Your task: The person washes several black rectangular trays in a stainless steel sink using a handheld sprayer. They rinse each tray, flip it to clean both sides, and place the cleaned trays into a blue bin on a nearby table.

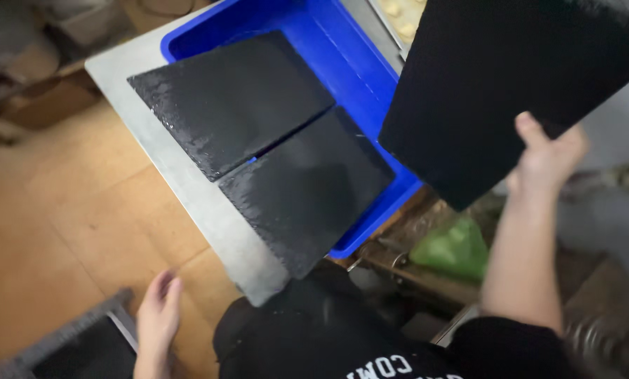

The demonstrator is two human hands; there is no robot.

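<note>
A stiff, heavy-looking, wet black slate board (511, 91) is held at its near edge by the right hand (546, 158); the left hand (158, 312) hangs open, empty.

Below you, a blue tub (342, 63) sits on a grey steel counter (188, 182), and two wet black slabs (230, 98) (307, 189) lie across its rim, overlapping. A green plastic bag (451, 247) sits lower right. The wooden floor (62, 210) spreads left, with cardboard boxes (48, 91) at its far edge.
</note>
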